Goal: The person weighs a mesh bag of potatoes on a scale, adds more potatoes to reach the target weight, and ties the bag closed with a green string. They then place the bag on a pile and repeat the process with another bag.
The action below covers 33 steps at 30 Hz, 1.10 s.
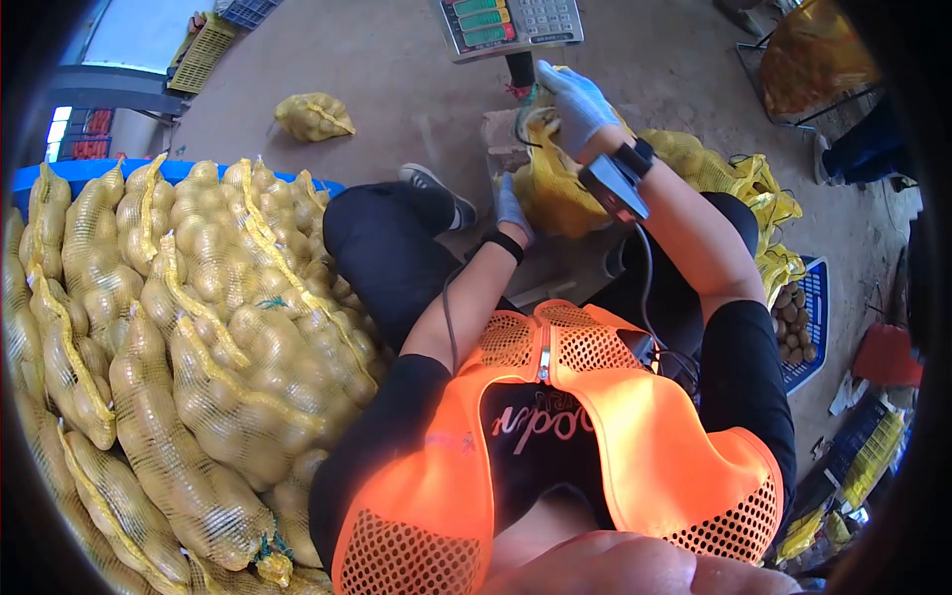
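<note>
A yellow mesh bag [560,188] stands on the floor between my legs, in front of a scale with a keypad display [511,25]. My right hand [580,104], in a light glove, is over the bag's gathered top, its fingers pointing toward the scale; what they hold, if anything, is hard to make out. My left hand [512,206], also gloved, lies against the bag's left side, with its fingers stretched upward. Green string shows by the scale's post, near the bag's top.
Filled mesh bags [228,327] are piled at the left by a blue rim [89,171]. One filled bag [314,116] lies on the floor. More yellow bags [734,178] and a blue crate of round produce [815,317] are at the right. A person's dark-clad leg [863,144] shows far right.
</note>
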Available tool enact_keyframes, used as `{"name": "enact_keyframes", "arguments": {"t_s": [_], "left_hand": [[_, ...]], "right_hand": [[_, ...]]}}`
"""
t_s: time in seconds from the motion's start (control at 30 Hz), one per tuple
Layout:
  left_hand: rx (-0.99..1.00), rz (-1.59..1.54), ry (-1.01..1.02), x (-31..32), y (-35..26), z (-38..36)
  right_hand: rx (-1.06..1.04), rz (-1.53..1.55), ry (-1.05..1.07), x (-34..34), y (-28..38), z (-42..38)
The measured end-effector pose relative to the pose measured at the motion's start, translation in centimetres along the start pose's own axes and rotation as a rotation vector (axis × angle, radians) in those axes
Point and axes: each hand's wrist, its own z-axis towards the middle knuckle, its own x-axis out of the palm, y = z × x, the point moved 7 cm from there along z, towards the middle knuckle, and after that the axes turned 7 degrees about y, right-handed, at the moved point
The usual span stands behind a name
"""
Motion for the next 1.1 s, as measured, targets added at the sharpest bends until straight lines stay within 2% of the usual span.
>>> {"name": "enact_keyframes", "arguments": {"t_s": [0.03, 0.07, 0.1, 0.13, 0.17, 0.2, 0.27, 0.3, 0.37, 0.4, 0.47, 0.5, 0.57, 0.6, 0.67, 0.7, 0.73, 0.77, 0.8, 0.87, 0.9, 0.93, 0.97, 1.0, 1.03, 1.07, 1.1], "left_hand": [[0.060, -0.074, 0.008, 1.6, -1.1, -1.1], [0.119, -0.151, 0.014, 2.2, -2.0, -1.7], [0.120, -0.154, 0.011, 1.7, -2.7, -1.7], [0.177, -0.120, -0.088, 0.5, -3.8, -1.8], [0.233, -0.084, -0.186, -0.6, -4.6, -2.0], [0.235, -0.087, -0.188, -0.5, -4.6, -2.0], [0.495, 0.139, -0.009, 1.5, -6.4, -2.7], [0.492, 0.139, -0.009, 2.8, -6.3, -3.4], [0.767, 0.557, 0.048, 7.0, -7.6, -5.7], [0.764, 0.555, 0.049, 7.4, -7.9, -5.5], [0.940, 0.690, 0.088, 9.3, -9.5, -6.1], [0.943, 0.693, 0.092, 9.8, -9.8, -6.3], [1.093, 0.773, -0.037, 10.5, -11.0, -7.9], [1.094, 0.777, -0.032, 11.6, -11.5, -8.8], [1.362, 1.866, -0.489, 16.1, -11.8, -11.7], [1.363, 1.871, -0.487, 15.3, -12.5, -10.6], [1.346, 1.849, -0.304, 14.1, -13.2, -8.5], [1.324, 1.817, -0.124, 14.3, -13.3, -7.9], [1.322, 1.821, -0.120, 14.0, -13.7, -8.0], [1.007, 1.538, -0.012, 13.0, -14.8, -6.8], [0.936, 1.382, -0.012, 13.3, -14.4, -7.6], [0.925, 1.382, -0.019, 13.4, -14.0, -7.9], [1.019, 1.392, -0.036, 13.7, -13.9, -8.7], [1.117, 1.401, -0.051, 13.9, -13.9, -9.4], [1.051, 1.366, -0.070, 12.9, -13.9, -8.8], [1.047, 1.368, -0.070, 12.5, -13.9, -8.7], [1.070, 1.371, -0.083, 12.1, -13.9, -8.8]], "right_hand": [[-0.239, -0.165, 0.078, -0.7, -0.5, 2.3], [-0.241, -0.164, 0.081, -1.1, -1.6, 3.2], [-0.304, -0.375, 0.140, -0.5, -2.0, 3.5], [-0.365, -0.586, 0.200, 0.0, -2.6, 3.6], [-0.293, -0.572, 0.072, 1.1, -1.3, 2.7], [-0.290, -0.572, 0.075, 2.2, 0.1, 2.1], [0.318, 0.250, -0.007, 2.4, -2.9, 1.2], [0.319, 0.250, -0.010, 2.7, -3.1, 0.9], [0.311, 0.127, -0.018, 3.1, -3.4, 0.4], [0.308, 0.065, -0.020, 3.3, -3.4, 0.0], [0.321, 0.066, -0.047, 3.0, -3.4, -0.6], [0.329, 0.030, -0.028, 2.5, -3.5, -0.7], [0.326, -0.009, -0.029, 2.0, -3.4, -1.2], [0.320, -0.007, -0.029, 1.9, -3.6, -1.5], [0.303, -0.109, -0.022, 1.7, -3.9, -1.9], [0.278, -0.166, 0.011, 2.0, -3.5, -2.2], [0.278, -0.161, 0.011, 1.7, -3.8, -2.2], [0.229, -0.350, 0.145, 2.7, -2.9, -2.2], [0.175, -0.537, 0.278, 3.7, -2.2, -2.4], [0.205, -0.548, 0.258, 2.9, 0.5, -2.7], [-0.147, -1.094, -0.090, 1.4, 5.0, -2.9], [-0.524, -1.601, -0.467, 1.5, 8.1, -4.4], [-0.514, -1.598, -0.464, 0.3, 7.4, -4.2], [-0.377, -1.628, -0.565, -2.2, 6.1, -3.7], [-0.240, -1.653, -0.666, -4.8, 4.8, -3.2], [-0.236, -1.651, -0.667, -7.3, 3.4, -2.5], [0.037, -1.235, -0.444, -11.4, -0.5, -0.9]]}}
